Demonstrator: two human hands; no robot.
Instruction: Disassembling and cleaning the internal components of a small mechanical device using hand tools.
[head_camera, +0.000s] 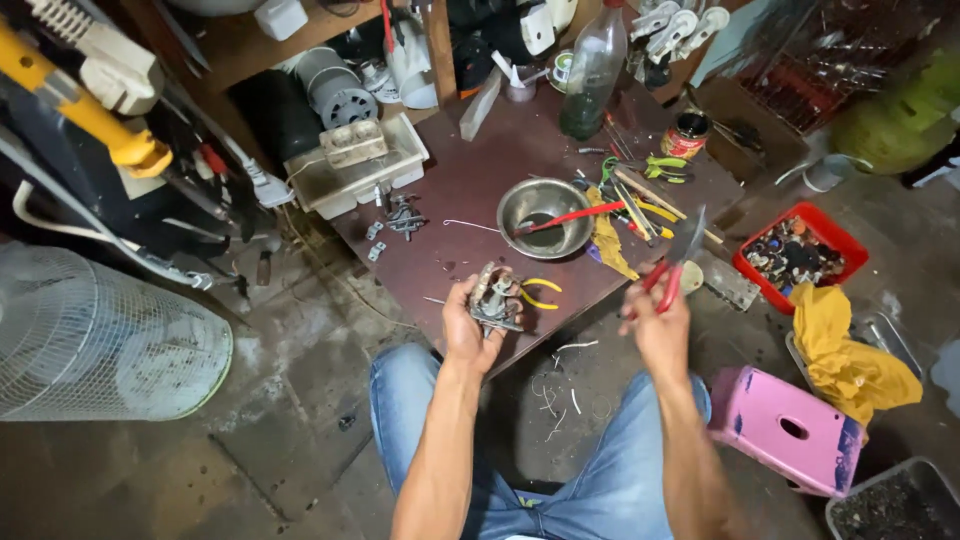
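The left hand (468, 325) is closed around a small grey metal assembly (495, 298), prob. an electrical part w/ bare metal tabs, held just above the near edge of the dark desk (470, 180). The right hand (655, 322) grips red-handled pliers (672, 262), jaws pointing up and away; the tool is motion-blurred.

Risks, as a judgement: the pliers look to be swinging fast, so the tip could miss the part and nick the left fingers, or the part could twist out of a one-handed hold and drop to the gritty floor (300, 420) among the wire scraps (560, 395), where small bits would be hard to find. Yellow-handled cutters (540, 292) lie touching or just beside the part, at the desk edge, easy to knock off.

Room: the near desk strip between the hands is tight. A steel bowl (545, 215) w/ a red-handled tool in it sits just behind, loose tools crowd the right side. A white tray (350, 175) fills the left corner. A pink stool (785, 428) and red bin (800, 252) hem in the right elbow; a fan guard (100, 345) stands well apart on the left.
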